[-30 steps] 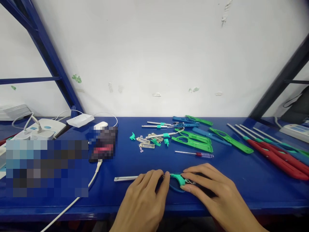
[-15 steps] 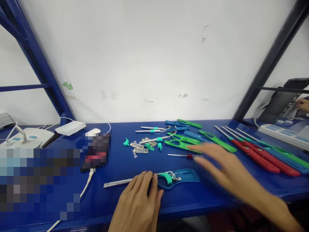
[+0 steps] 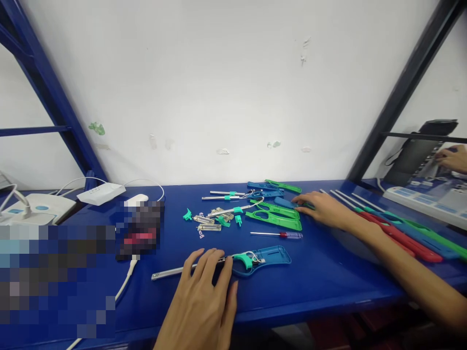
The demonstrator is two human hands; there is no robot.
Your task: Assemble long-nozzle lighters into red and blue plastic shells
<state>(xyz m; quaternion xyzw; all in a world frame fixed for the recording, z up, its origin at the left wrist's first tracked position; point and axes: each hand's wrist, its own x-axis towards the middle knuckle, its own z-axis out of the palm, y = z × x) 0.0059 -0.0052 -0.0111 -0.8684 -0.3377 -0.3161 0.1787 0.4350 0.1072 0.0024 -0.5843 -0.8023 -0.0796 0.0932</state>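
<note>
On the bench front lies a gas lighter with its blue shell laid bare, showing a teal trigger, white wires and a metal tube. My left hand presses over it, fingers curled around the place where tube meets shell. Farther back, my right hand has its fingers and thumb closed around a blue shell half, most of it covered by the hand. Two green shell halves lie just left of those fingers. A screwdriver with a purple and red handle rests between the hands.
Clear fuel tanks, teal triggers and metal tubes lie mid-bench. Red, blue and green lighters line the right, beside a power strip. A cable runs at left. Another person's hand shows far right.
My right hand has moved back from near the screwdriver to the blue shell half, uncovering the screwdriver's handle. My left hand stays on the lighter. The view has shifted slightly.
</note>
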